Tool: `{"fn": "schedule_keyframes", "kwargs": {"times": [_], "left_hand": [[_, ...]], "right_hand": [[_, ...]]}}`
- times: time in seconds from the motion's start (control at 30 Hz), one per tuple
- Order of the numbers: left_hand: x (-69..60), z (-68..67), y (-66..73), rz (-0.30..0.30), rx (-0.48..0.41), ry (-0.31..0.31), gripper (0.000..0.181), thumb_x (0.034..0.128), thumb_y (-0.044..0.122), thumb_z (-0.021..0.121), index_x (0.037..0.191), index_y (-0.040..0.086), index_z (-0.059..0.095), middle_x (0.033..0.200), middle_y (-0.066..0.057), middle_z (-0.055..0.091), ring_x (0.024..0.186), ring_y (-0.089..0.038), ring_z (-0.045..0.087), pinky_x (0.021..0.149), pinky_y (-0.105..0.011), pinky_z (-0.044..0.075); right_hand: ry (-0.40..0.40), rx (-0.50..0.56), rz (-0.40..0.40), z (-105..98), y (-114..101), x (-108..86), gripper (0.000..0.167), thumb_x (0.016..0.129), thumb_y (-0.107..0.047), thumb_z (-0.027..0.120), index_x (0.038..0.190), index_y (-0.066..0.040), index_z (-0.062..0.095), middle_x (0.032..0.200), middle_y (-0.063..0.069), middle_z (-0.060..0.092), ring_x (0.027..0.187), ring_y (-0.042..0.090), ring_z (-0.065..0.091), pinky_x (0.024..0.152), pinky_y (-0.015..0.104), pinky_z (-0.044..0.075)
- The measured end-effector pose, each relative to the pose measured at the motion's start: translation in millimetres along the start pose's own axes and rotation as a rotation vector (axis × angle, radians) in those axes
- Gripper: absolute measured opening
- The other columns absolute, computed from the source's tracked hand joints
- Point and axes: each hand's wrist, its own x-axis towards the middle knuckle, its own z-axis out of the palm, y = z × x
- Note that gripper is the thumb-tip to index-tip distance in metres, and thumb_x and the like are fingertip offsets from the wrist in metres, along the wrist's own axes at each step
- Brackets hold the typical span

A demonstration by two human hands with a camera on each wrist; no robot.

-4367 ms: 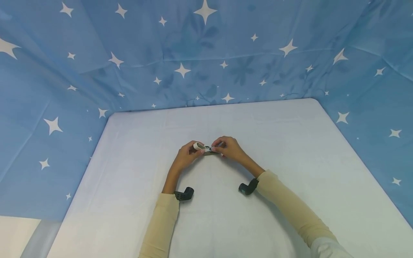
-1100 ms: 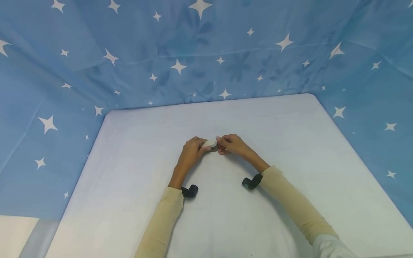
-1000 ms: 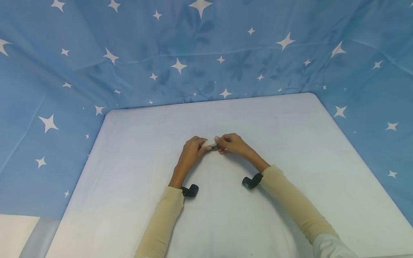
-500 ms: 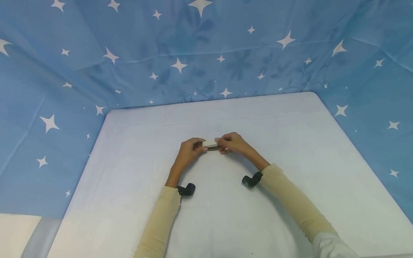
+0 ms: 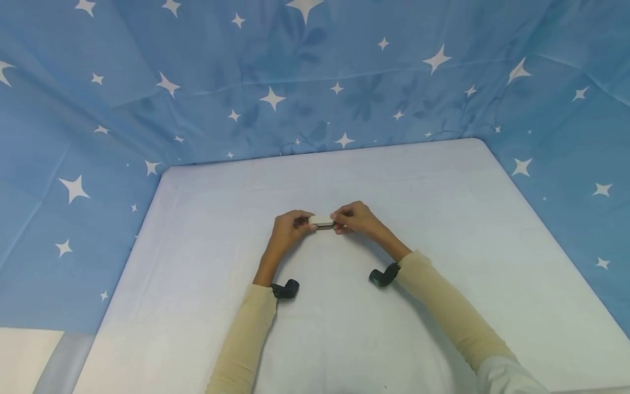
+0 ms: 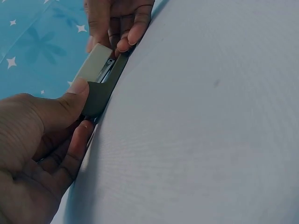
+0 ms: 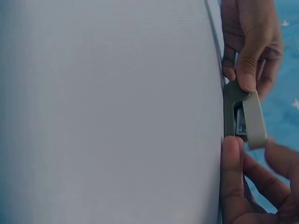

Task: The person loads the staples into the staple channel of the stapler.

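Observation:
A small stapler with a cream top and a dark green base lies between my hands on the white-covered table. My left hand grips its hinge end, the thumb on the side of the green base. At the front end, my right hand has its thumb by the tip of the cream cover and its fingers at the base. In the right wrist view the cover stands a little apart from the base, and the metal magazine shows in the gap.
The white tablecloth spreads around the hands. Blue star-patterned cloth hangs behind the table and along both sides. A black wrist camera is strapped to the left wrist, another camera to the right.
Over four seconds ago the cover was flipped up and the right fingers were at the magazine; now the cover is down over it. The left hand has shifted slightly left along the stapler.

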Motion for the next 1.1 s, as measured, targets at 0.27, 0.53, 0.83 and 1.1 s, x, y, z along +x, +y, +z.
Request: {"fn": "schedule_keyframes", "kwargs": {"times": [0.27, 0.53, 0.83, 1.1], "left_hand": [[-1.4, -0.3, -0.7, -0.010, -0.005, -0.004, 0.033, 0.0810, 0.021, 0.080, 0.108, 0.004, 0.072, 0.092, -0.011, 0.073, 0.082, -0.022, 0.068, 0.076, -0.034, 0.057], [0.5, 2.1, -3.7, -0.024, -0.015, -0.004, 0.033, 0.0804, 0.021, 0.080, 0.107, 0.004, 0.073, 0.092, -0.011, 0.072, 0.082, -0.022, 0.068, 0.077, -0.034, 0.057], [5.2, 5.7, -4.7, -0.052, -0.017, 0.034, 0.032, 0.0811, 0.021, 0.079, 0.108, 0.006, 0.073, 0.095, -0.010, 0.074, 0.084, -0.022, 0.069, 0.078, -0.035, 0.056], [15.8, 5.3, -9.0, -0.059, 0.015, 0.067, 0.031, 0.0808, 0.021, 0.079, 0.108, 0.008, 0.074, 0.095, -0.009, 0.075, 0.088, -0.023, 0.070, 0.085, -0.038, 0.054]], "right_hand": [[-0.003, -0.009, -0.003, 0.8, 2.2, -2.4, 0.037, 0.098, -0.029, 0.060, 0.113, 0.004, 0.067, 0.095, 0.015, 0.069, 0.081, 0.014, 0.070, 0.078, 0.028, 0.059], [-0.006, 0.004, 0.016, 0.9, 1.6, -2.1, 0.041, 0.098, -0.031, 0.060, 0.116, 0.005, 0.065, 0.097, 0.015, 0.068, 0.082, 0.014, 0.069, 0.078, 0.028, 0.059], [0.000, 0.067, -0.002, 3.5, 1.6, -0.2, 0.040, 0.100, -0.027, 0.058, 0.121, 0.007, 0.061, 0.102, 0.020, 0.067, 0.083, 0.016, 0.071, 0.077, 0.029, 0.060], [0.017, 0.053, -0.004, 6.0, -0.1, 4.0, 0.039, 0.102, -0.025, 0.054, 0.128, 0.004, 0.057, 0.115, 0.022, 0.062, 0.090, 0.020, 0.071, 0.077, 0.030, 0.060]]}}
